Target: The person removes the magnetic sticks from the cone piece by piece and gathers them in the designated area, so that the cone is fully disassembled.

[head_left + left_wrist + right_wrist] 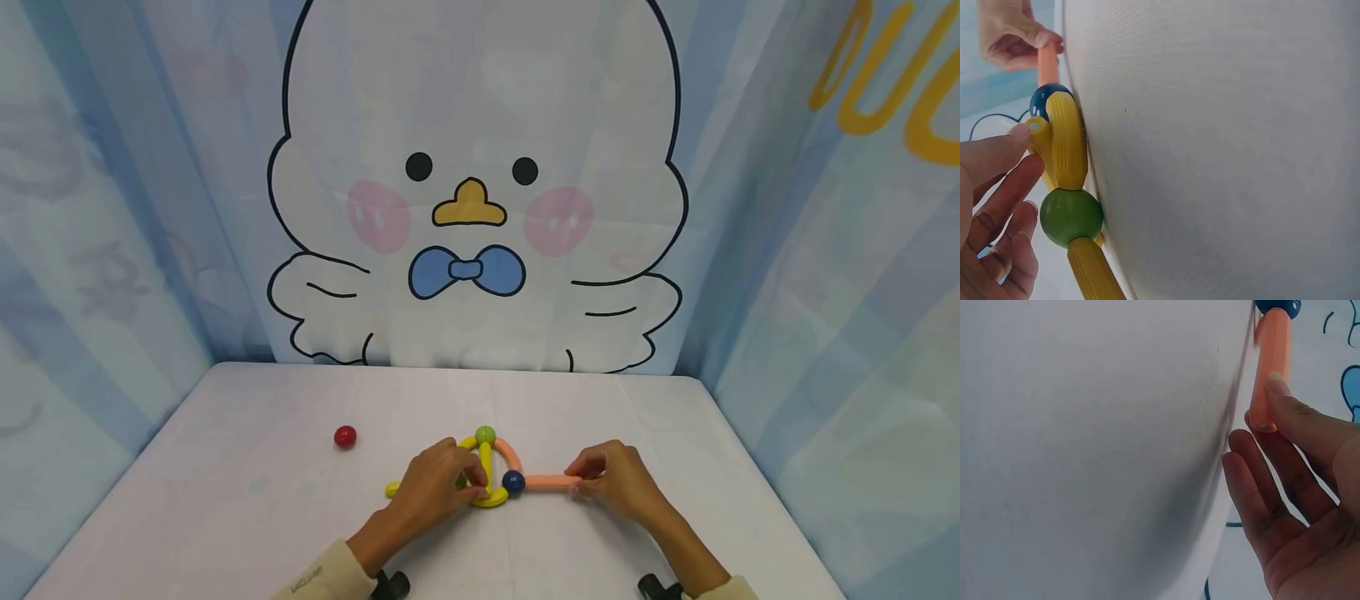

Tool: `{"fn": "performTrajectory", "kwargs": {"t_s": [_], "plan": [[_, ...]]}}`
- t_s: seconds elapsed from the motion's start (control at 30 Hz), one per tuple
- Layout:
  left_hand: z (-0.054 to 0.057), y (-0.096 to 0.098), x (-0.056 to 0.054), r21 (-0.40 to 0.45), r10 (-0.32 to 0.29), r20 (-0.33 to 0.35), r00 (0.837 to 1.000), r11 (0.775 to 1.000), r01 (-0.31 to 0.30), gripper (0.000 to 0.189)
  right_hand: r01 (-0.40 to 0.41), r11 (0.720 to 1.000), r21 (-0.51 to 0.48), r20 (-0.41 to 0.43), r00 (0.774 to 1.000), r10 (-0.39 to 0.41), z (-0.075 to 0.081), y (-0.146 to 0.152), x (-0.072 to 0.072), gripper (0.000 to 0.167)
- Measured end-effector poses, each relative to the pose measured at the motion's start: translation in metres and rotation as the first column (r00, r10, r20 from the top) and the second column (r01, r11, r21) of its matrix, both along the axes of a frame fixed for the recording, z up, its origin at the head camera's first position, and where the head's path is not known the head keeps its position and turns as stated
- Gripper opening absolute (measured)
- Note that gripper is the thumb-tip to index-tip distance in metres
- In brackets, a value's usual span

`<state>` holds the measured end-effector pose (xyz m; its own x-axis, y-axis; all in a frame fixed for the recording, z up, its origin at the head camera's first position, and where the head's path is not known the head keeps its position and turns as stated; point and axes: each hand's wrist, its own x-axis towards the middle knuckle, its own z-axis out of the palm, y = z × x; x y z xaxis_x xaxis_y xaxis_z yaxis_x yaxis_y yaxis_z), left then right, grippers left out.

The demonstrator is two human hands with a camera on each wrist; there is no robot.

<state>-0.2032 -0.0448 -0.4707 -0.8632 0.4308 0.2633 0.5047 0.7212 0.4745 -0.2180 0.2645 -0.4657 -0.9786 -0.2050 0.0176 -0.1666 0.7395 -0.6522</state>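
Observation:
Magnetic balls and rods form a joined shape on the table. My left hand pinches the free end of a straight yellow rod, whose magnet tip shows in the left wrist view. That rod's other end meets a light green ball. My right hand pinches a straight orange rod near its outer end, between thumb and fingers. The orange rod joins a dark blue ball. A curved orange rod and a curved yellow rod also meet there. Partly hidden by my left hand is a darker green ball.
A loose red ball lies to the left on the white table. Another yellow rod sticks out beyond my left hand. A printed curtain stands behind the table and at both sides.

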Motion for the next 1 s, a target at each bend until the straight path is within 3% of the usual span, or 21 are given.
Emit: {"fn": "performTrajectory", "kwargs": {"t_s": [0.47,0.73,1.0], "plan": [[0.003,-0.002,0.001,0.004,0.01,0.014,1.0,1.0,-0.01,0.011,0.043,0.995,0.086,-0.021,0.999,-0.041,0.002,-0.011,0.002,0.023],[0.008,-0.023,0.001,-0.003,0.063,0.016,0.998,0.998,-0.063,0.015,0.048,0.999,0.022,-0.036,0.998,-0.047,0.005,-0.031,0.004,0.021],[0.008,-0.046,0.003,-0.041,0.134,0.044,0.99,0.99,-0.132,0.02,-0.018,0.999,-0.041,-0.072,0.997,0.015,0.006,-0.056,0.003,0.026]]}}
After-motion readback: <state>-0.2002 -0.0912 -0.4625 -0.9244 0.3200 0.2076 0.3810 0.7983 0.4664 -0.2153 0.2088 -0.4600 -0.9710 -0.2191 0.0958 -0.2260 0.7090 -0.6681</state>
